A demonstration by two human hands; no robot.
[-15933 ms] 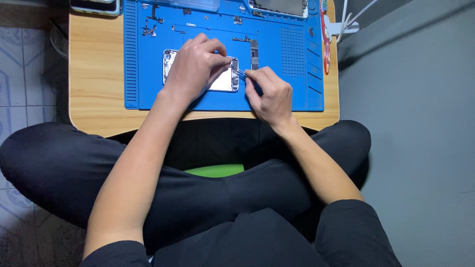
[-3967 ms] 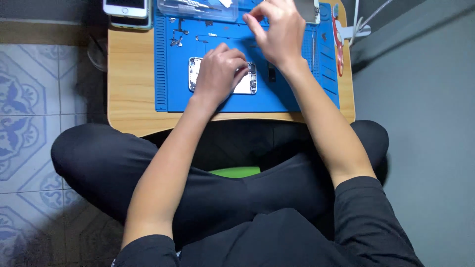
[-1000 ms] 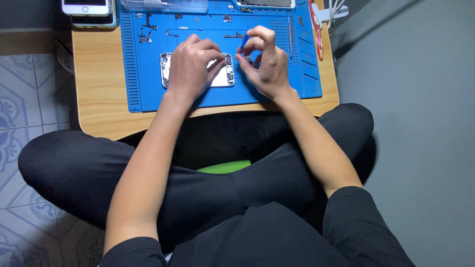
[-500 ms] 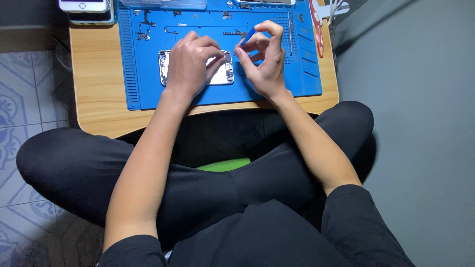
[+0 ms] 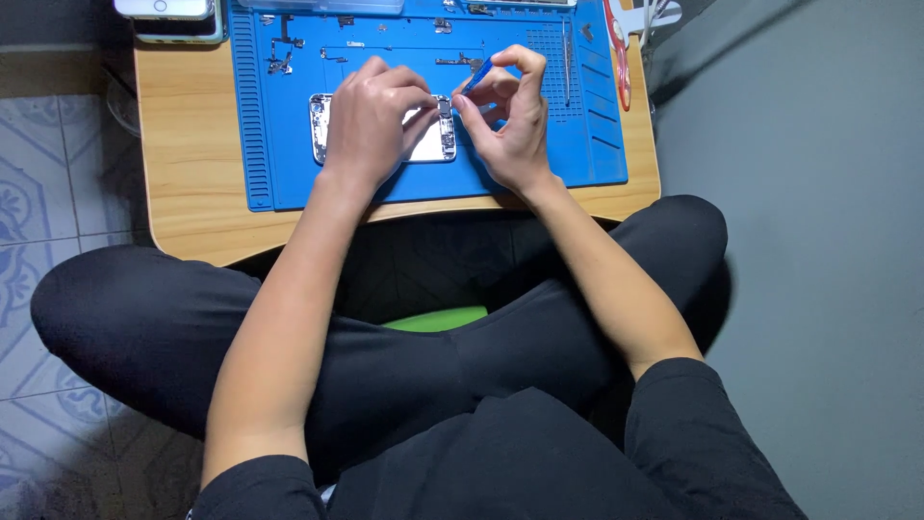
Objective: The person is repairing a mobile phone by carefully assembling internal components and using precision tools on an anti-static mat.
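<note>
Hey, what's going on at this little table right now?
A person sits cross-legged at a low wooden table, working on an opened phone lying on a blue repair mat. The left hand presses the phone down while the right hand pinches a thin blue tool at its right end.

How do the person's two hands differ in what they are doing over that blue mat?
The left hand lies palm-down over the opened phone body, fingers spread and pressing on it; the right hand is raised beside it, fingers curled. The left hand holds no tool that shows, while the right hand pinches a slim blue tool at its fingertips. Both are bare and work over the blue mat.
</note>
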